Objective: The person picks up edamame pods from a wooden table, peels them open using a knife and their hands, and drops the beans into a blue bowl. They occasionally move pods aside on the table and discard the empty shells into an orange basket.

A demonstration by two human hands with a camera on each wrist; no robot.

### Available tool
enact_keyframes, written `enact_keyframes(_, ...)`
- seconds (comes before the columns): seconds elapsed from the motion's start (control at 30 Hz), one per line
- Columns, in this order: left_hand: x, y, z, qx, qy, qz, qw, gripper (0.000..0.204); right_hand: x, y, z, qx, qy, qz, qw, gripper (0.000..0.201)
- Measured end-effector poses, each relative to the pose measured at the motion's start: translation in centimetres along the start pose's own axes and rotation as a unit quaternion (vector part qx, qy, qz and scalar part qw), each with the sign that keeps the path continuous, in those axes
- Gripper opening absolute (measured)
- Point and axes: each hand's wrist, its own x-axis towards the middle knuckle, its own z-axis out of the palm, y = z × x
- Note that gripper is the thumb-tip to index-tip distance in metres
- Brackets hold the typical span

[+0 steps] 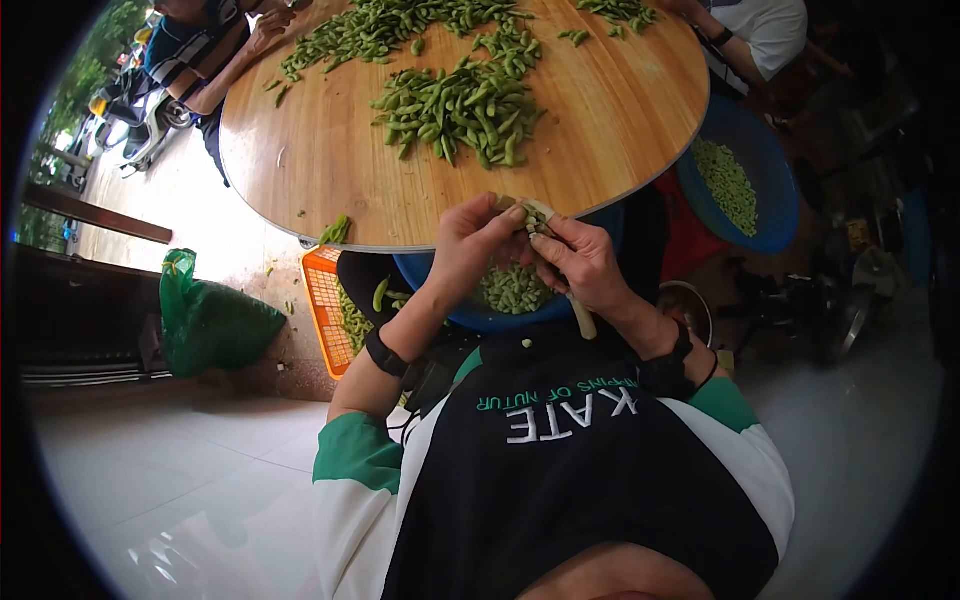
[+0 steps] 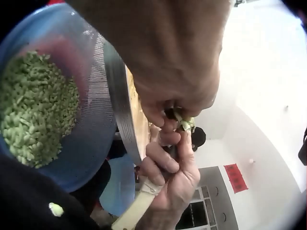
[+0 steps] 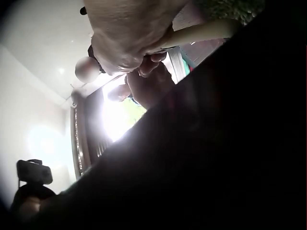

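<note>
Pinching one green pod [image 2: 186,125], left hand [image 1: 466,245] and right hand [image 1: 588,262] both curled; we are judging it light, soft, easily bruised, best held by its ends.

Toward 12 o'clock, the left hand [image 2: 180,81] meets the right hand [image 2: 175,177] around a pale-green pod [image 2: 186,125]. A pale strip [image 2: 137,208] runs from the right palm toward 7 o'clock. Shelled green beans [image 2: 36,110] lie in a blue basin [image 2: 88,155] at 9; a red poster [image 2: 235,178] hangs at 4.
</note>
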Motion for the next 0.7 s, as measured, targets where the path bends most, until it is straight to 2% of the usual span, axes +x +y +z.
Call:
enact_keyframes(0.07, 0.1, -0.3, 0.0, -0.067, -0.014, -0.023, 0.997, 0.013, -0.2, -0.4, 0.1, -0.041, 0.008, 0.0, 0.999, 0.021)
enact_keyframes(0.13, 0.1, -0.5, 0.1, -0.071, -0.018, -0.022, 0.997, 0.013, 0.0, -0.3, -0.1, -0.082, 0.016, -0.001, 0.996, 0.021)
enact_keyframes(0.2, 0.1, -0.9, 0.1, -0.075, -0.02, -0.022, 0.997, 0.013, 0.3, 0.8, -0.6, -0.199, -0.005, -0.078, 0.977, 0.033)
enact_keyframes(0.33, 0.4, -2.3, 0.7, -0.086, -0.003, -0.017, 0.996, 0.019, 0.6, 1.9, -1.0, -0.224, -0.022, -0.104, 0.969, 0.035)
enact_keyframes(0.4, 0.6, -2.5, 0.9, -0.084, 0.018, -0.018, 0.996, 0.022, 1.0, 3.4, -1.5, -0.272, 0.009, -0.253, 0.928, 0.034)
enact_keyframes(0.43, 0.8, -2.5, 0.8, -0.099, -0.012, -0.021, 0.995, 0.025, 0.9, 2.1, -1.5, -0.273, 0.007, -0.253, 0.928, 0.034)
enact_keyframes(0.47, 0.7, -2.6, 0.7, -0.114, -0.042, -0.026, 0.992, 0.028, 0.3, 0.3, -1.8, -0.196, 0.001, -0.109, 0.975, 0.033)
enact_keyframes(0.5, 0.7, -2.4, 0.5, -0.101, -0.037, -0.034, 0.994, 0.034, -0.1, -0.8, -2.1, -0.114, -0.006, 0.037, 0.993, 0.032)
enact_keyframes(0.53, 0.6, -2.0, 0.3, -0.1, -0.037, -0.031, 0.994, 0.034, -0.1, -0.9, -2.6, -0.115, -0.008, 0.034, 0.993, 0.032)
enact_keyframes(0.6, -0.3, -1.9, 0.3, -0.084, -0.044, -0.02, 0.995, 0.033, -0.5, -0.6, -3.2, -0.038, -0.023, 0.071, 0.996, 0.032)
enact_keyframes(0.7, -0.7, -2.1, 0.8, -0.055, -0.039, -0.007, 0.998, 0.03, -0.8, -0.8, -2.9, -0.012, -0.017, 0.069, 0.997, 0.033)
